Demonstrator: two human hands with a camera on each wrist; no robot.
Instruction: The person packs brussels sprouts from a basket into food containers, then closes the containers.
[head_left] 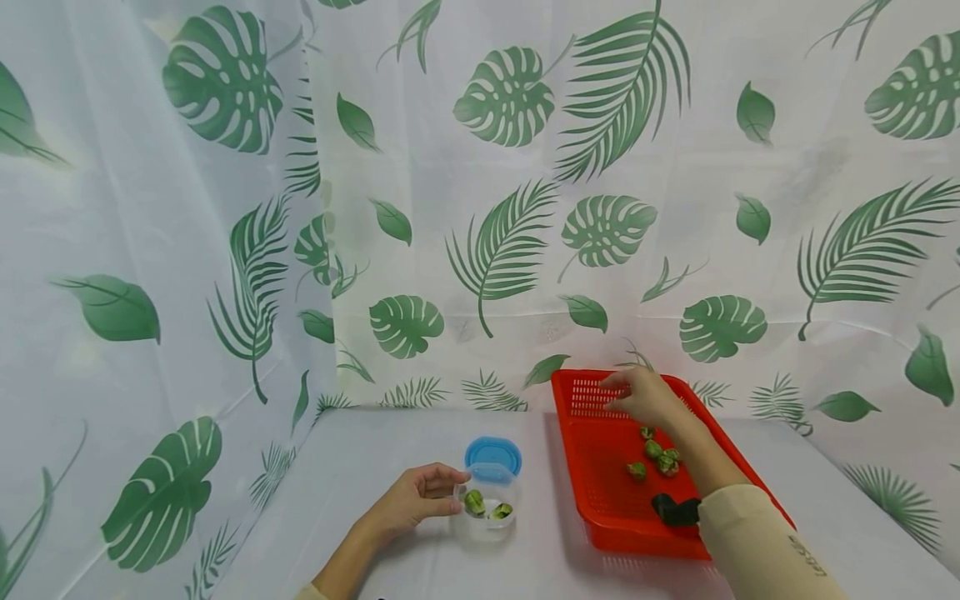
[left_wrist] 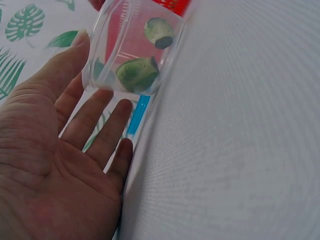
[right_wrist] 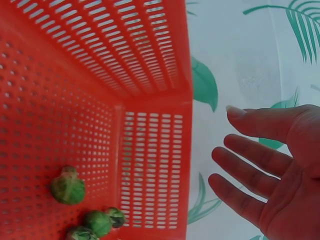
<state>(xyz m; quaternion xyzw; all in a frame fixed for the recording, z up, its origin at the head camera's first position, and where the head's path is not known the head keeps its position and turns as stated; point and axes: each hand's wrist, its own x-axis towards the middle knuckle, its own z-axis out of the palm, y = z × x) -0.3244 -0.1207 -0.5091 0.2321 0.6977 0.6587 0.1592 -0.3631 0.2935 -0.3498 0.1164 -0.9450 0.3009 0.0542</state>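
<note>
A clear lidless container (head_left: pixel 486 523) with two Brussels sprouts (head_left: pixel 474 502) stands on the table. My left hand (head_left: pixel 415 500) is at its left side, thumb and fingertips right at the wall. In the left wrist view the fingers (left_wrist: pixel 102 130) are nearly straight beside the container (left_wrist: pixel 122 47). Over the far part of a red plastic basket (head_left: pixel 581 442) hovers my right hand (head_left: pixel 637 395), holding nothing. The right wrist view has its fingers (right_wrist: pixel 245 172) loosely extended and apart. Several sprouts (head_left: pixel 653 450) lie in the basket.
A blue lid (head_left: pixel 492 454) lies just behind the container. Near the basket's front is a dark object (head_left: pixel 675 510), partly covered by the right sleeve (head_left: pixel 757 533). A leaf-patterned curtain (head_left: pixel 510 208) hangs at the back and left of the white table (head_left: pixel 300 492).
</note>
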